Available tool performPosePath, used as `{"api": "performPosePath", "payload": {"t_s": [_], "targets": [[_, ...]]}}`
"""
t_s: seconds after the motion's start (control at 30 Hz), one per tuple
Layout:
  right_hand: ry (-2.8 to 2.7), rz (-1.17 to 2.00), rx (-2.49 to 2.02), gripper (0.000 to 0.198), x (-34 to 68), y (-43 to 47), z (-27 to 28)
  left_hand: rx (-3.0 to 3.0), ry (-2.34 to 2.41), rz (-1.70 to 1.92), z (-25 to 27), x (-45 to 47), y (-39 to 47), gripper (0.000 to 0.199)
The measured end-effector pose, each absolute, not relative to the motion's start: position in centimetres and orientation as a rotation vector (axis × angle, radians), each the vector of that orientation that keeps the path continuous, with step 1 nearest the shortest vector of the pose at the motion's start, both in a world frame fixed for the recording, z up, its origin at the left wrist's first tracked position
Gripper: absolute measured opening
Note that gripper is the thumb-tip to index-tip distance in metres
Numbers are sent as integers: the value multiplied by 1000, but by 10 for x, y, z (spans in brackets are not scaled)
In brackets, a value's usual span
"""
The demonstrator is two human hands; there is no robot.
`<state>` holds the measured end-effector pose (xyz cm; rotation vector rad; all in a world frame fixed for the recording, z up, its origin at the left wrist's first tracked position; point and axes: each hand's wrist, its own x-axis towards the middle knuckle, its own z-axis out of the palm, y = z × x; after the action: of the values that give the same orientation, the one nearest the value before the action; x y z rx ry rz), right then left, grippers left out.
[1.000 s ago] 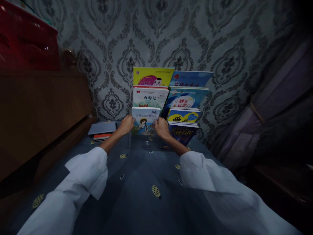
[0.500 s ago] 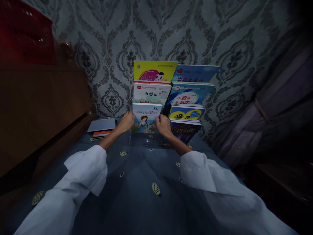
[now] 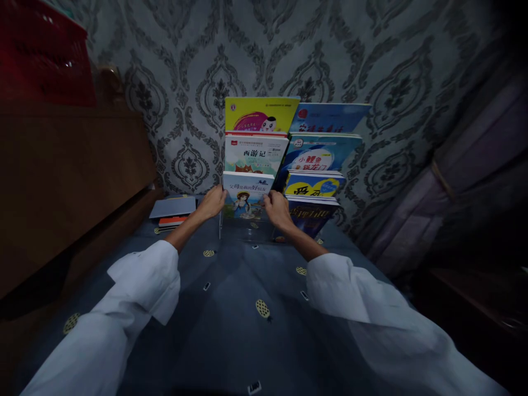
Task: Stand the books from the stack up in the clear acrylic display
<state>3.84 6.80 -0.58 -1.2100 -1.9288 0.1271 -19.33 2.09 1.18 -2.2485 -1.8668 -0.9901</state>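
A light-blue picture book (image 3: 246,201) with a girl in a hat on its cover stands upright at the front of the left column of books. My left hand (image 3: 212,202) grips its left edge with curled fingers, and my right hand (image 3: 277,209) pinches its right edge. Below the book shows the clear base of a display rack (image 3: 249,234). Behind it rise a white book (image 3: 256,151) and a yellow book (image 3: 259,113) in tiers. Close to my right hand, a dark-blue book (image 3: 310,215) fronts the right column.
Higher in the right column are a blue-and-yellow book (image 3: 315,186), a teal book (image 3: 325,151) and a blue book (image 3: 334,116). A small stack of books (image 3: 173,208) lies left on the patterned cloth (image 3: 231,330). Brown furniture (image 3: 74,181) flanks the left; a curtain (image 3: 449,192) hangs right.
The light-blue book, still between both hands, sits slightly lower against the white book behind it. The whole view has shifted a little.
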Motion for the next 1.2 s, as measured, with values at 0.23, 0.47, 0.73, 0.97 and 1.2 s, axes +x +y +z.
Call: {"api": "performPosePath", "payload": {"t_s": [0.23, 0.47, 0.73, 0.97, 1.2], "targets": [[-1935, 122, -1182, 25, 41, 62, -7, -2268, -1851, -1042, 9, -195, 16, 20], [-1948, 132, -1175, 28, 42, 57, -6, -2323, -1780, -1152, -5, -200, 5, 28], [-1809, 239, -1102, 46, 49, 34, -32, -1943, -2165, -624, -63, -254, -16, 31], [-1897, 559, -1021, 45, 43, -42, -84, -1752, -2379, -412, -78, -320, -11, 34], [-1950, 770, -1071, 42, 21, -86, -130, -1918, -2394, -206, -83, -345, 17, 42]]}}
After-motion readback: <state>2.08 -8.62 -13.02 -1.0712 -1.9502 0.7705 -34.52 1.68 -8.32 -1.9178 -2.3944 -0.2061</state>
